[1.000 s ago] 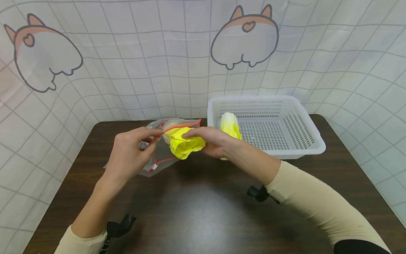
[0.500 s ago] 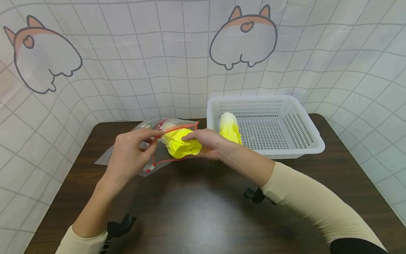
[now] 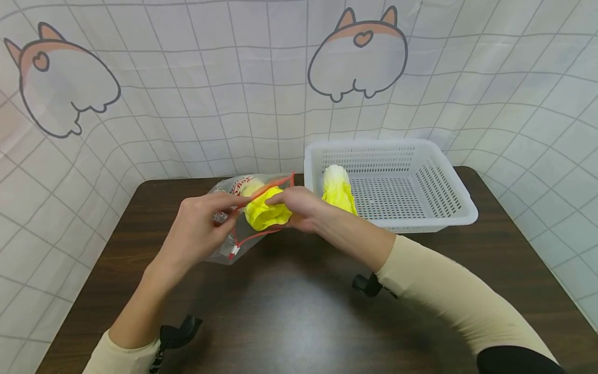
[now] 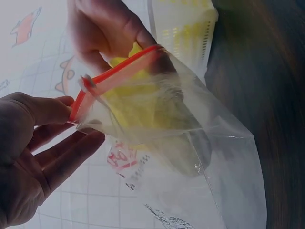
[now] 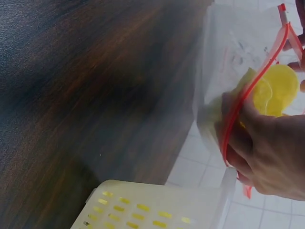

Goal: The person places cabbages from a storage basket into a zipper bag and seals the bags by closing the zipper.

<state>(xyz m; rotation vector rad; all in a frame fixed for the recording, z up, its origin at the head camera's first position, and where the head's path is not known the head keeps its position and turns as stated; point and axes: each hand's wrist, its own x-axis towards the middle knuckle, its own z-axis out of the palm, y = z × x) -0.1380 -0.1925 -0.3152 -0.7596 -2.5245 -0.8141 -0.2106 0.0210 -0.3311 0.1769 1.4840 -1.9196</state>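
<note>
In the head view my left hand pinches the red-edged rim of a clear zip bag between thumb and fingers. The bag has red print and a slider at its lower corner. My right hand grips a napa cabbage, its yellow leafy end facing the head camera. The cabbage lies in the bag's mouth, its pale end inside the bag. In the left wrist view my right fingers reach past the red rim into the bag, seen through the film.
A white perforated basket stands at the back of the dark wooden table. Another napa cabbage lies at its left end, partly hidden by my right forearm. A grid-patterned curtain hangs behind the table.
My right hand has moved left with the cabbage, taking it deeper into the bag. My left hand has shifted slightly right with the rim; the bag's far-left corner has drawn in.
</note>
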